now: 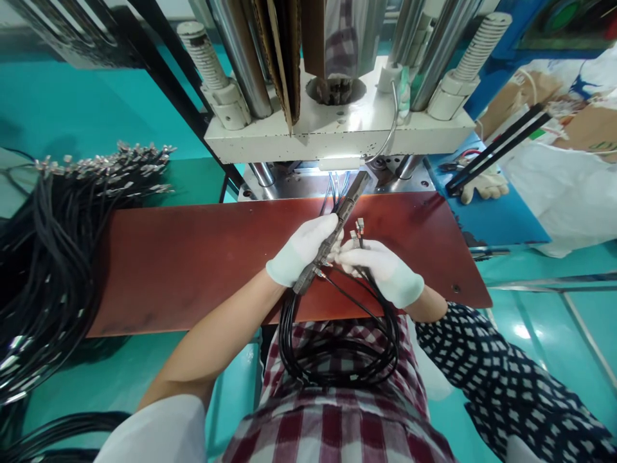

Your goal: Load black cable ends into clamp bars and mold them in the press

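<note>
My left hand [308,247], in a white glove, is closed around a long dark metal bar [331,239] that slants up toward the machine. Beside it my right hand [380,265], gloved too, is closed on black cables, whose metal-tipped ends [357,231] stick up past the fingers. One cable end [319,272] sits against the bar's lower part, below my left hand. From the hands a loop of black cables [344,379] hangs over the board's front edge onto a checked apron [332,424]. My fingertips nearly meet and partly hide each other.
A reddish-brown board [193,257] spans the area under my hands. Behind it stands a white press machine [289,143] with metal columns. At left lies a big bundle of black cables [53,244] with metal ends. A work glove [486,185] rests on a blue surface at right.
</note>
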`<state>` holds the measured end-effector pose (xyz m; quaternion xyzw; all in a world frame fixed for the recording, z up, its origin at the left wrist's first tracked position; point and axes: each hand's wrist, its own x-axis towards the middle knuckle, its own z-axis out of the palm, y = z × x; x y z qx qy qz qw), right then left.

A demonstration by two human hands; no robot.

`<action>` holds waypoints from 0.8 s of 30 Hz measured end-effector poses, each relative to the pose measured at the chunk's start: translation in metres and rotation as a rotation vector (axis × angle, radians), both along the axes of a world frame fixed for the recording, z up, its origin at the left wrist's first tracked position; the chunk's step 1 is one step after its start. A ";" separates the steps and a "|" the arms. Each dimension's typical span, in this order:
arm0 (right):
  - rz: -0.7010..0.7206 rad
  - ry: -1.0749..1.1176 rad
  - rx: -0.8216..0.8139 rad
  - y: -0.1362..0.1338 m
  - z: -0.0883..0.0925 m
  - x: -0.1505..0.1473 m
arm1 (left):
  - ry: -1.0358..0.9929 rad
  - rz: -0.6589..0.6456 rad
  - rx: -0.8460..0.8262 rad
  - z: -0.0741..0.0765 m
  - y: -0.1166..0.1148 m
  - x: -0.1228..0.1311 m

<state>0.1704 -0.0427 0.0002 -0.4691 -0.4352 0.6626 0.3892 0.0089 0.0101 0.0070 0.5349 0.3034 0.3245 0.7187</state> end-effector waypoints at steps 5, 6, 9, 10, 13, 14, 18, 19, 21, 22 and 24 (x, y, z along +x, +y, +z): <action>-0.051 -0.177 0.135 0.002 0.015 -0.013 | 0.004 0.002 0.011 0.000 -0.001 0.000; -0.046 -0.193 0.133 0.002 0.016 -0.014 | 0.025 0.014 0.037 0.001 -0.001 0.000; -0.052 -0.256 0.146 0.003 0.014 -0.017 | 0.128 0.068 0.153 0.001 -0.003 0.001; -0.056 -0.298 0.160 0.003 0.011 -0.017 | 0.183 0.104 0.208 0.001 -0.004 0.001; -0.063 -0.403 0.223 0.003 0.002 -0.014 | 0.368 0.250 0.432 -0.002 -0.007 0.003; -0.058 -0.400 0.241 0.002 0.000 -0.013 | 0.414 0.283 0.501 -0.002 -0.008 0.003; -0.010 -0.238 0.234 -0.003 -0.004 -0.006 | 0.312 0.193 0.335 -0.003 -0.005 0.001; -0.035 -0.187 0.219 -0.005 -0.004 -0.004 | 0.236 0.142 0.207 -0.003 -0.003 0.000; -0.144 -0.090 0.190 -0.009 -0.005 -0.003 | 0.107 0.070 -0.011 -0.004 0.001 -0.001; -0.199 -0.049 0.189 -0.010 -0.005 -0.003 | 0.069 0.055 -0.072 -0.005 0.002 -0.001; -0.264 -0.018 0.204 -0.013 -0.006 -0.004 | 0.041 0.049 -0.112 -0.005 0.004 -0.001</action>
